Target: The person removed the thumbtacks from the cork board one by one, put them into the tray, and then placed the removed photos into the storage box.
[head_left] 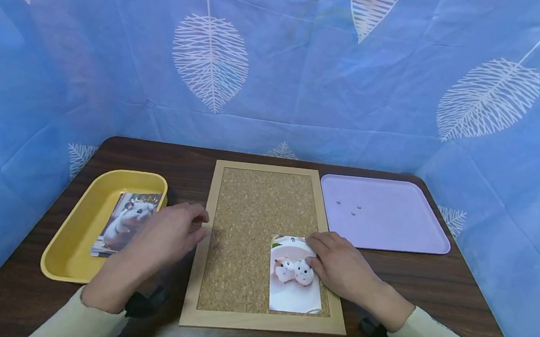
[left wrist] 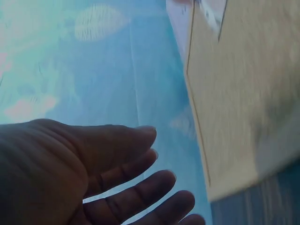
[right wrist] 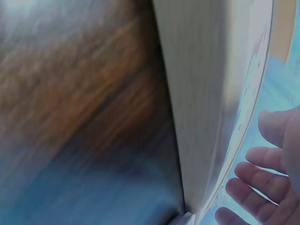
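Observation:
A photo card (head_left: 288, 293) of two small white animals lies on the lower right of a wood-framed cork board (head_left: 246, 214). A small dot-like pin (head_left: 292, 239) shows at the card's top edge. My right hand (head_left: 341, 265) is at the card's upper right, with fingers and thumb over its edge; the right wrist view has those fingers (right wrist: 262, 180) loosely bent beside the board. Over the board's left frame hovers my left hand (head_left: 168, 234), holding nothing. Its fingers (left wrist: 140, 197) are spread and slightly bent in the left wrist view.
On the left stands a yellow tray (head_left: 63, 247) with a stack of photo cards (head_left: 122, 225), partly behind my left forearm. A lilac tray (head_left: 400, 217) at the back right bears three tiny pins (head_left: 354, 214). Blue leaf-patterned cloth (head_left: 297, 74) hangs behind the dark wooden table (head_left: 447, 296).

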`<state>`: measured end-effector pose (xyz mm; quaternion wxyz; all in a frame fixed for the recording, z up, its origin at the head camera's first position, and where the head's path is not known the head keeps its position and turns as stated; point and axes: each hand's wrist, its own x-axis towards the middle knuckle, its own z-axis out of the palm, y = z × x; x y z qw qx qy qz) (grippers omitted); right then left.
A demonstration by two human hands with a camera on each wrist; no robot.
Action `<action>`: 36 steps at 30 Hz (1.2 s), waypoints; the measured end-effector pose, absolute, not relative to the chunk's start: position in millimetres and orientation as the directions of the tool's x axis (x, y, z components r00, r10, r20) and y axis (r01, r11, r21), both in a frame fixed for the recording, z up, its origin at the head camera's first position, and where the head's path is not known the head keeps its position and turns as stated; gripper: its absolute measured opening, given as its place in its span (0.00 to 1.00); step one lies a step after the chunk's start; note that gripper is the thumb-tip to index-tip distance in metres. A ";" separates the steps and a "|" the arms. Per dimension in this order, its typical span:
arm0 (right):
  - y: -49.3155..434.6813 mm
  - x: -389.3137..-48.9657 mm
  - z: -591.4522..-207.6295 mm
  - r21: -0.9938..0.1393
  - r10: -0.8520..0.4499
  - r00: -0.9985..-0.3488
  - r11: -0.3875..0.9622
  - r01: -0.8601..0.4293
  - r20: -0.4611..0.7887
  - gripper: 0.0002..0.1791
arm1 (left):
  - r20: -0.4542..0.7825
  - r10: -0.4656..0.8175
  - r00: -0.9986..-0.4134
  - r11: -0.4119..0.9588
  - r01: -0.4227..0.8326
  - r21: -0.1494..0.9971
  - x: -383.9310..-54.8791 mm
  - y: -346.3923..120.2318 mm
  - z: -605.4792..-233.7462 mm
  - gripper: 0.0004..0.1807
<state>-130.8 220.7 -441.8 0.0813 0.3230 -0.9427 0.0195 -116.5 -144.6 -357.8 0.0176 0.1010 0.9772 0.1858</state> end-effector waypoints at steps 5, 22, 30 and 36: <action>225.0 -133.6 -443.5 -0.010 -0.574 -0.801 0.812 -0.584 0.169 0.28 | 0.047 0.322 -0.946 0.879 0.317 0.357 -119.6 -109.8 -378.4 0.09; 228.7 -135.0 -453.4 0.000 -0.586 -0.795 0.805 -0.593 0.153 0.30 | -0.033 0.656 -0.754 0.751 0.648 0.126 -131.4 -48.6 -434.0 0.41; 229.2 -135.6 -454.3 0.004 -0.590 -0.793 0.802 -0.597 0.151 0.30 | -0.176 0.632 -0.755 0.775 0.622 0.117 -132.7 -43.4 -438.8 0.63; 230.7 -138.8 -449.3 0.024 -0.597 -0.791 0.800 -0.600 0.137 0.28 | -0.239 0.623 -0.744 0.779 0.616 0.115 -132.2 -42.1 -440.1 0.69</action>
